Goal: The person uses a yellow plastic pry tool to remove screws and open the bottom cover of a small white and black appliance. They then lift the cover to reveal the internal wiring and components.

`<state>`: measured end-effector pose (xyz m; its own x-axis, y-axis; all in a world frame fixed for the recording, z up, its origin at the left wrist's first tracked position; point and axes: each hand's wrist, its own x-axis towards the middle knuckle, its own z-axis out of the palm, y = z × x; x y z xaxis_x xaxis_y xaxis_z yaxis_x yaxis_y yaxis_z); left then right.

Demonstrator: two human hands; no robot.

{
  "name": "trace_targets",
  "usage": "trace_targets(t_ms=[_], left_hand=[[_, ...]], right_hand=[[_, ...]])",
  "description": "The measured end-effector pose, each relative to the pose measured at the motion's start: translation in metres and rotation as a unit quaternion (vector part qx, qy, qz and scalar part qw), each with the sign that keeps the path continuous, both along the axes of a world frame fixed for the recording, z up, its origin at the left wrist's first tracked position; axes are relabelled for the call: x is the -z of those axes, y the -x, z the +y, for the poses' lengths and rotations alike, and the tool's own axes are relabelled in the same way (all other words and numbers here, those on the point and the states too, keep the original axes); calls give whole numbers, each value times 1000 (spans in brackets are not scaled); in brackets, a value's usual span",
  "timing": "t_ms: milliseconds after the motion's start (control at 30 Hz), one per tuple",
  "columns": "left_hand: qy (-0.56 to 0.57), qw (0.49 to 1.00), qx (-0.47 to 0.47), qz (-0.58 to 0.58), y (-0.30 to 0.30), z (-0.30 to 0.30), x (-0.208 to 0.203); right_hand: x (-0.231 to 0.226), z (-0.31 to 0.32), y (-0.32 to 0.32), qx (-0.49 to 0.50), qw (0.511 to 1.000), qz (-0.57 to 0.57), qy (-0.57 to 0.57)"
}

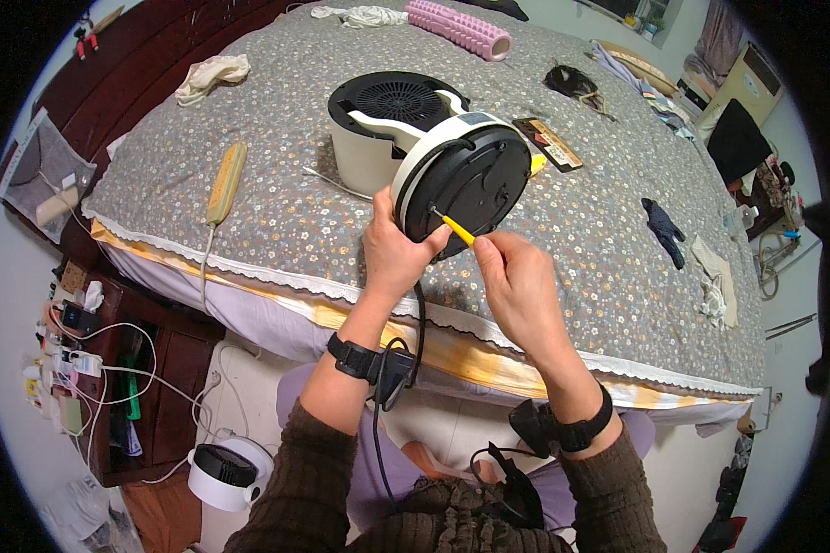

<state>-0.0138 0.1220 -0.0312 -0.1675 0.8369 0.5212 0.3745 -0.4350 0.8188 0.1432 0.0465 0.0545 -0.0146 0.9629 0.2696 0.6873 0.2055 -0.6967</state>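
A white fan [364,158] lies on the bed with its black slotted grille facing up. Its round base [489,170] is tipped so that the black underside faces me. My left hand [395,249] grips the base's lower left rim, thumb on the underside. In my right hand [523,290] is a small yellow screwdriver [458,230], pinched between thumb and fingers. The screwdriver's tip meets the underside near its left edge; the spot beneath it is too small to make out. From the base a black power cord [420,318] hangs over the bed's edge.
Beyond the base lies a flat black-and-orange package [551,145], with a yellow object partly hidden beside it. A corded yellow-green paddle-shaped thing [227,184] rests to the left. Farther back is a pink foam roller [458,29]. Another white device [230,474] stands on the floor, lower left.
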Motion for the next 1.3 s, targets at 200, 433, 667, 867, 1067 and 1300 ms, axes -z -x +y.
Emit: trace_targets(t_ms=[200,433,667,867,1067,1300], left_hand=[[3,1000,-2,-7,0,0,0],[-2,1000,-6,-1,-1,-1,-1],[-4,1000,-10,2,-1,0,0],[-1,1000,-2,2,-1,1,0],[-5,1000,-2,1,-1,2,3],[-2,1000,-1,0,-1,3,2]], right_hand=[[3,-1,6,4,995,-41,-94],[7,2,8,4,991,-66,-116],[1,3,8,24,988,-107,-107],[-11,3,8,48,978,-164,-118],[-8,7,5,35,974,-205,-92],[-7,10,2,-5,971,-215,-99]])
